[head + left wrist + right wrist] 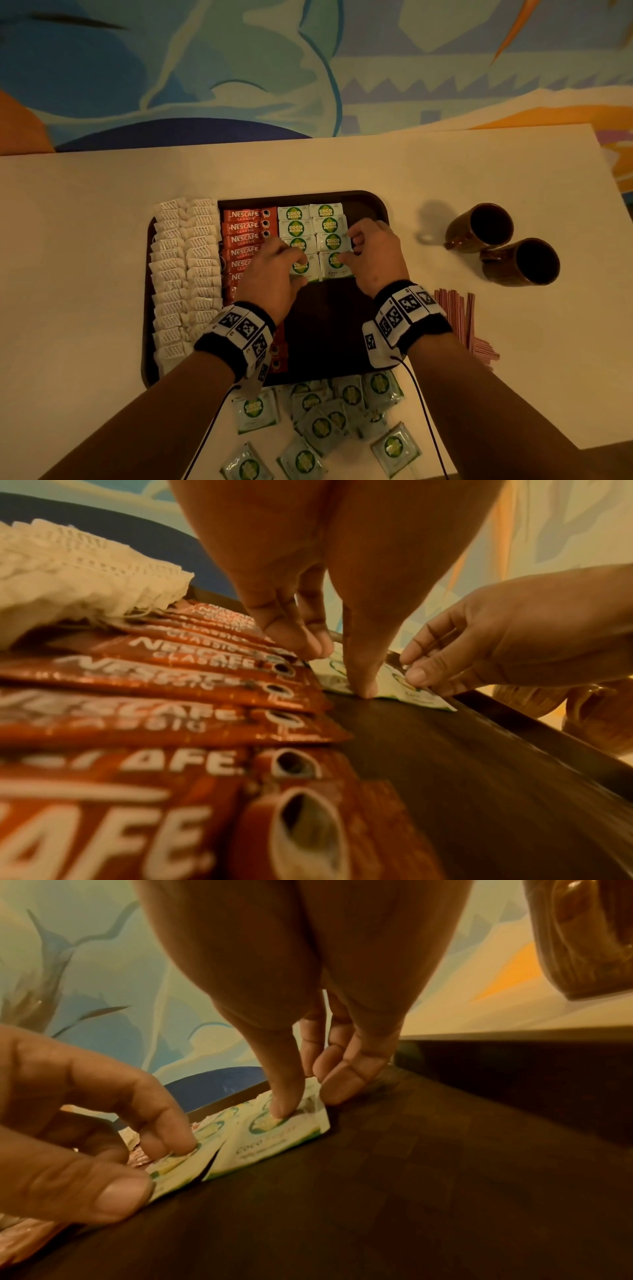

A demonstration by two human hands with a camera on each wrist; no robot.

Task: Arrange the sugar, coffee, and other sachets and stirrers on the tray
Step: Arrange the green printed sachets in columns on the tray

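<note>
A dark brown tray holds two columns of white sachets, a column of red Nescafe sticks and two columns of green-and-white Coco Natura sachets. My left hand pinches the nearest sachet of the left Coco column, index finger on top and thumb at its near edge. My right hand pinches the nearest sachet of the right column, thumb pressing its face and curled fingers at its right edge. Both sachets lie flat, side by side. Striped stirrers lie on the table to the right of the tray.
Several loose Coco sachets are scattered on the white table in front of the tray. Two brown mugs stand at the right. The tray's near right part is bare. A painted wall runs behind the table.
</note>
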